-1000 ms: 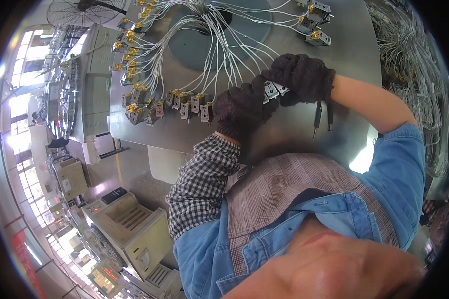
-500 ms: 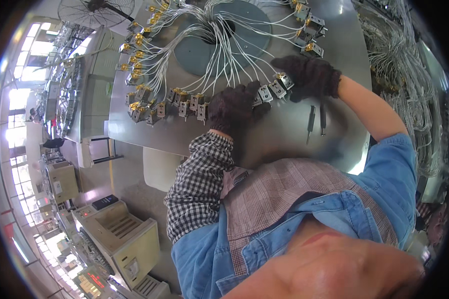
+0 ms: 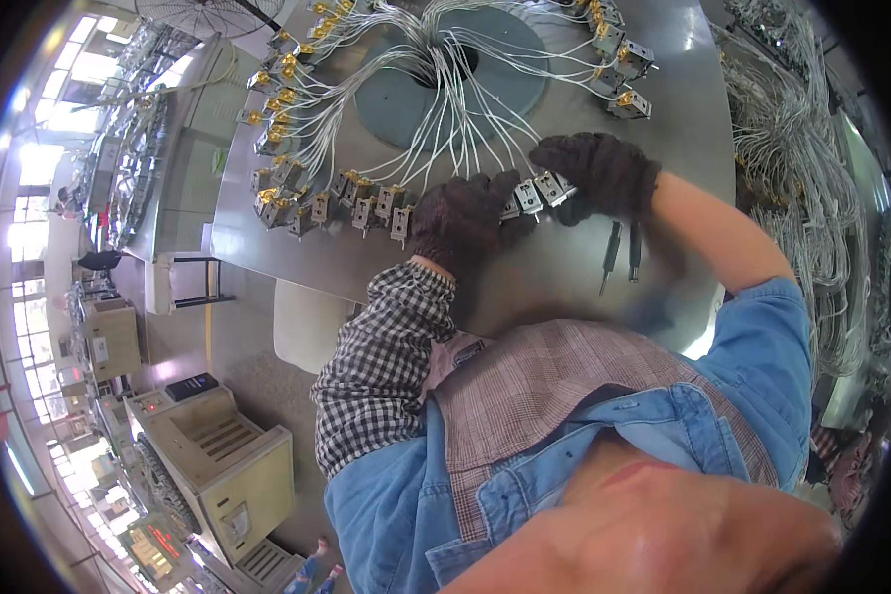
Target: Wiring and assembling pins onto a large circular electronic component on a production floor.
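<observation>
Both my hands wear dark knitted gloves. My left hand (image 3: 462, 220) is closed at the left end of a short row of small metal connector blocks (image 3: 529, 197) near the table's front. Around the right end of that row my right hand (image 3: 596, 174) curls its fingers, partly covering the last block. The blocks between the hands stand close together, and some are hidden by the gloves. Thin white cables (image 3: 455, 124) run from them to a hole in a round grey disc (image 3: 376, 111). To the left of my left hand lie more connector blocks (image 3: 363, 211) with brass-coloured ends.
Two slim dark tools, one like a screwdriver (image 3: 612, 252), lie on the metal table (image 3: 525, 282) below my right hand. More cabled blocks (image 3: 630, 103) ring the disc. Bundled cables (image 3: 812, 218) hang at the right. A beige machine (image 3: 243, 485) stands lower left, a fan (image 3: 208, 12) upper left.
My right hand has moved left and nearer to me, closing the gap to my left hand. The connector blocks between them now sit closer together. The whole view has shifted slightly.
</observation>
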A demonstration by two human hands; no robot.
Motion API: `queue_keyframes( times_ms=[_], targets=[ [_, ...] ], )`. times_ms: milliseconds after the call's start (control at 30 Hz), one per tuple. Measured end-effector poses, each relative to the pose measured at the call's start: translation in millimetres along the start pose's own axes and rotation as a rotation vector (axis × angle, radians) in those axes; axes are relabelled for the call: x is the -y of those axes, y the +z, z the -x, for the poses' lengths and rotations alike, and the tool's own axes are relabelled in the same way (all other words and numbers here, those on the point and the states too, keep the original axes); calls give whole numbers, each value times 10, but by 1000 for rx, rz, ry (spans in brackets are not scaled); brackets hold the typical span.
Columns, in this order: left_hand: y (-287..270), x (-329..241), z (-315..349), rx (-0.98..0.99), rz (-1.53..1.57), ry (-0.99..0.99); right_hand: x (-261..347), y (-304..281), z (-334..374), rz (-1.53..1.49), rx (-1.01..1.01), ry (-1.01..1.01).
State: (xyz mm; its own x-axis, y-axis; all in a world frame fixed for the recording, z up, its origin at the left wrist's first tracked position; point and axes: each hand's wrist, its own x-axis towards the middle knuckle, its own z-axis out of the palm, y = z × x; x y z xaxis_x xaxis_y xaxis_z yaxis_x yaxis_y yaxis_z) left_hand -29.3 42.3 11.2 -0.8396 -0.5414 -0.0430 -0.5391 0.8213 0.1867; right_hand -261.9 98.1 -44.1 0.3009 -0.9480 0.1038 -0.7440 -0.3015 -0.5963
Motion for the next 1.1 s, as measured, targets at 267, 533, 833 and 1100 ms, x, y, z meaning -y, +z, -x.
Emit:
queue_keyframes(
  times_ms=[267,533,833,1100],
  targets=[
    [-6,72,-49,47,95,32,137,-336,-143,181,352,61],
    [-11,110,-1,20,44,40,379,-396,129,189,111,185],
    [-3,86,-7,71,46,40,-59,-10,231,892,-98,-133],
    [-22,66,12,62,21,22,-42,-56,37,752,187,-92]
  ],
)
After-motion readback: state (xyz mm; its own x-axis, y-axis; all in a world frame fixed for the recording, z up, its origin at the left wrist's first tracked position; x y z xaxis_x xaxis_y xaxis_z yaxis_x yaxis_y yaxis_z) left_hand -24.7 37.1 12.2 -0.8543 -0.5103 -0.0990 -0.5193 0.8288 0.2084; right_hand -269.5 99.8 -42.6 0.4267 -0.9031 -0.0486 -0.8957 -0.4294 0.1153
